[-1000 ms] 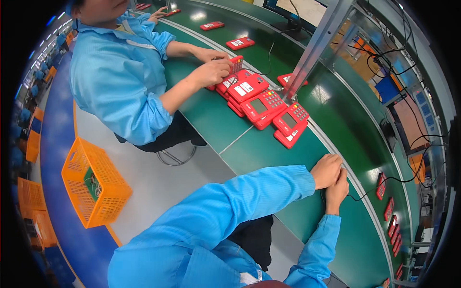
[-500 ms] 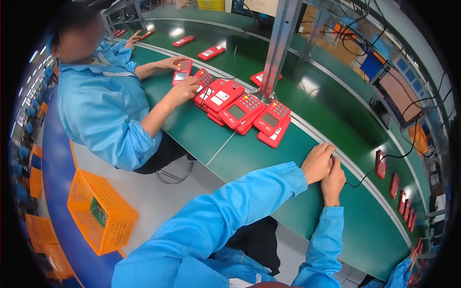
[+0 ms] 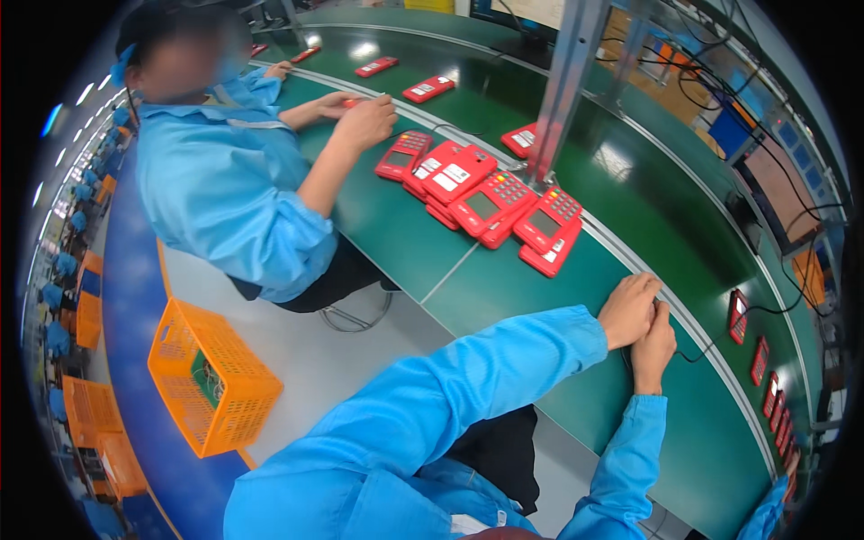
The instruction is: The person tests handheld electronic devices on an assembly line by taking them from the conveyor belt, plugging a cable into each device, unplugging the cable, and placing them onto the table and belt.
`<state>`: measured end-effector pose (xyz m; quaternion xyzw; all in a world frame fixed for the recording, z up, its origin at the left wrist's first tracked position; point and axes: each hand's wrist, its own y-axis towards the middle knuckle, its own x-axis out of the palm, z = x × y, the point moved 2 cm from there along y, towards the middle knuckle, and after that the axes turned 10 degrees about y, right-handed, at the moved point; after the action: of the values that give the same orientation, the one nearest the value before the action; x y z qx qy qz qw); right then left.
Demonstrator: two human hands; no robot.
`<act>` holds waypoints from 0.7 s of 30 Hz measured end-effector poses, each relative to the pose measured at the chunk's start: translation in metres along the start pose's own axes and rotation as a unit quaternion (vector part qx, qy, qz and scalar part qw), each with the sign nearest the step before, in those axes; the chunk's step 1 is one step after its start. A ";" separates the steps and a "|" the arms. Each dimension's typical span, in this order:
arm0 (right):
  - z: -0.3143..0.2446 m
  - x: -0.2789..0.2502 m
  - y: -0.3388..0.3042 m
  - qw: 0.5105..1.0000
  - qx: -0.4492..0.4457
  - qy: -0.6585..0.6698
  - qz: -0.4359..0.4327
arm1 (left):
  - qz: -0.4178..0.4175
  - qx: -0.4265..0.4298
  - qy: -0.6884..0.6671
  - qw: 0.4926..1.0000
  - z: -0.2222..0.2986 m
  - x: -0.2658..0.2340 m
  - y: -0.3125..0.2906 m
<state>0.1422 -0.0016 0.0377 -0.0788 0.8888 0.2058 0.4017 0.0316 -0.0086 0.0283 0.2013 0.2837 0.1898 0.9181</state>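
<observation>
My left hand (image 3: pixel 629 310) is closed, its fingers bent over against my right hand (image 3: pixel 654 349) above the green bench top (image 3: pixel 576 387). The fingers of my right hand are curled too. A thin black cable (image 3: pixel 697 355) runs into my right hand from the right; whatever else lies between the hands is hidden. To their left a cluster of red card payment terminals is piled on the bench, some face up and some back up. The nearest terminal (image 3: pixel 549 219) rests on another one and touches neither hand.
A metal post (image 3: pixel 569 90) rises behind the pile. Beyond a metal rail, a dark green conveyor (image 3: pixel 643 193) carries several red terminals, including one (image 3: pixel 738 315) at right. A co-worker (image 3: pixel 225 198) sits at left. An orange crate (image 3: pixel 211 387) stands at lower left, and cables hang at upper right.
The whole view has shifted, moving the scene rightward. My hands stay together in much the same pose. The co-worker's hands have drawn away from the pile; the terminal they held is now mostly hidden.
</observation>
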 end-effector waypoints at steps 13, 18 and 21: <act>0.002 0.002 -0.009 1.000 -0.017 0.008 0.005 | 0.008 -0.006 0.007 1.000 0.000 0.004 -0.011; 0.006 -0.005 -0.013 1.000 -0.008 -0.027 0.001 | 0.023 0.002 -0.013 1.000 0.007 0.002 -0.011; 0.015 -0.005 -0.005 0.998 0.008 -0.064 0.006 | -0.027 -0.024 -0.054 0.998 0.013 -0.006 0.002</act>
<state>0.1571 0.0000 0.0306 -0.0563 0.8633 0.2056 0.4575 0.0342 -0.0131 0.0417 0.1816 0.2343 0.1606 0.9415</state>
